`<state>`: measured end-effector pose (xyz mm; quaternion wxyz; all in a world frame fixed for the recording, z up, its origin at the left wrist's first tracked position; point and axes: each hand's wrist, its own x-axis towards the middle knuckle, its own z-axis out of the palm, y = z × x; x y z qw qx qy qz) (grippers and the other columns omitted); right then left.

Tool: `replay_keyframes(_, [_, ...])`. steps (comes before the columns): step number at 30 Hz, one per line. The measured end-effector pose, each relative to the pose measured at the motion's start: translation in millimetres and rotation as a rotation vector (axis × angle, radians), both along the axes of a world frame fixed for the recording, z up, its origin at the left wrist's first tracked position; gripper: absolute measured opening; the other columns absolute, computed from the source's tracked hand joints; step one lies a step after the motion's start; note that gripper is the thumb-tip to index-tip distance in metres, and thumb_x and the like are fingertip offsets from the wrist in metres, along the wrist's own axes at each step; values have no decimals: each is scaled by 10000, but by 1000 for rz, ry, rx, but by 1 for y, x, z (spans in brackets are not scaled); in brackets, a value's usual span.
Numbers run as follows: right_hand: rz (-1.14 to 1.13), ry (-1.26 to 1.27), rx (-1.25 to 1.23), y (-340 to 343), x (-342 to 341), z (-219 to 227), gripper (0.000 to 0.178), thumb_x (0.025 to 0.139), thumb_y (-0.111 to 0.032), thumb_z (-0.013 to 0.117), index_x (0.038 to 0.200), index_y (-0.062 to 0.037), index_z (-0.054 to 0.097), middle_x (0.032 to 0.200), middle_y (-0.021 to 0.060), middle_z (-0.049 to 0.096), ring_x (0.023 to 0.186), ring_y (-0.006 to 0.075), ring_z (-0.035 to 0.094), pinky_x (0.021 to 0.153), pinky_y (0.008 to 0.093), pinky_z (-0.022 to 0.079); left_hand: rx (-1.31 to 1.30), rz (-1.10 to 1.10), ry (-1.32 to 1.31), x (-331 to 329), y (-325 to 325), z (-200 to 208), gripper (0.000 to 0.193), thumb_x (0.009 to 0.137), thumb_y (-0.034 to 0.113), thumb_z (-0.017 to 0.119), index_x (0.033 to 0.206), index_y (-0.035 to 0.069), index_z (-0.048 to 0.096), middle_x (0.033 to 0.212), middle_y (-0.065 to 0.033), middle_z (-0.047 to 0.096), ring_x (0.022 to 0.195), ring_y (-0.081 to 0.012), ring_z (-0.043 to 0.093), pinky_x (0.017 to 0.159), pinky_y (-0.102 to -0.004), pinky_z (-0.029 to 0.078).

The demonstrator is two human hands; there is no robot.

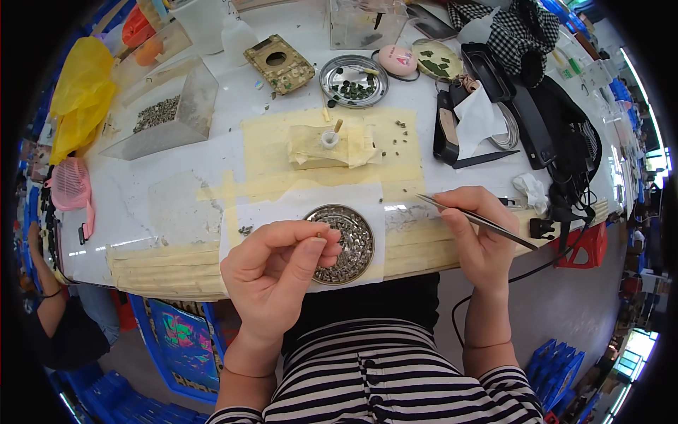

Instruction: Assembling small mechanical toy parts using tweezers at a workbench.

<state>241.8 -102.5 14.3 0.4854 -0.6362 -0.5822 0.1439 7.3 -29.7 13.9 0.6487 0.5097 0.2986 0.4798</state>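
My left hand (279,265) is pinched closed above the left part of a round metal dish (369,247) full of small metallic pieces. Whatever sits between its fingertips is too small to make out. In my right hand (484,237) are dark metal tweezers (487,223), their tips pointing left over the taped table edge. Beyond the dish stands a block wrapped in masking tape (304,150), with a small white cup (330,140) on top and a short stick in the cup. Several tiny dark pieces (400,125) lie on the tape to its right.
A clear bin (191,106) of small parts stands at left, near a yellow bag (81,92). At the back are a camouflage box (282,63) and a metal plate (385,79) with dark green pieces. Black cases (487,71) and a black bag (572,134) crowd the right.
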Motion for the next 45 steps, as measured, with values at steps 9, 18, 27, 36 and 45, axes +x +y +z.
replay_keyframes(9, [18, -65, -10, 10, -8, -3, 156, 830, -83, 745, 933, 23, 693, 784, 110, 651, 679, 222, 612, 620, 289, 474, -21, 29, 24, 1, -1, 1, 132, 927, -13, 622, 1028, -89, 655, 921, -156, 708, 793, -147, 683, 740, -262, 580])
replay_keyframes(18, [91, 78, 17, 8, -13, 3, 137, 838, -76, 737, 931, 17, 700, 817, 101, 677, 697, 199, 627, 639, 276, 486, -4, 32, 43, 8, 2, 0, 125, 914, -38, 632, 1028, -80, 661, 936, -120, 695, 832, -126, 668, 765, -236, 551])
replay_keyframes(27, [327, 134, 125, 22, -40, 24, 173, 807, -96, 765, 929, 9, 702, 869, 103, 704, 765, 235, 676, 692, 302, 532, -99, -68, 28, 11, 10, 6, 129, 926, 8, 634, 1035, -50, 669, 896, -88, 699, 813, -114, 665, 742, -226, 546])
replay_keyframes(36, [377, 17, 158, 28, -52, 30, 193, 787, -110, 780, 934, -12, 702, 883, 103, 707, 795, 247, 691, 674, 312, 554, -153, -130, -62, 4, 12, 0, 146, 945, 38, 625, 1061, -39, 667, 870, -74, 702, 773, -87, 663, 716, -214, 559])
replay_keyframes(45, [382, 41, 238, 24, -54, 21, 252, 851, -202, 746, 1015, -19, 692, 947, 117, 711, 812, 247, 693, 672, 310, 562, -378, -237, -250, -1, 19, 0, 194, 984, 130, 593, 1094, -24, 641, 816, -57, 682, 703, -85, 650, 632, -192, 532])
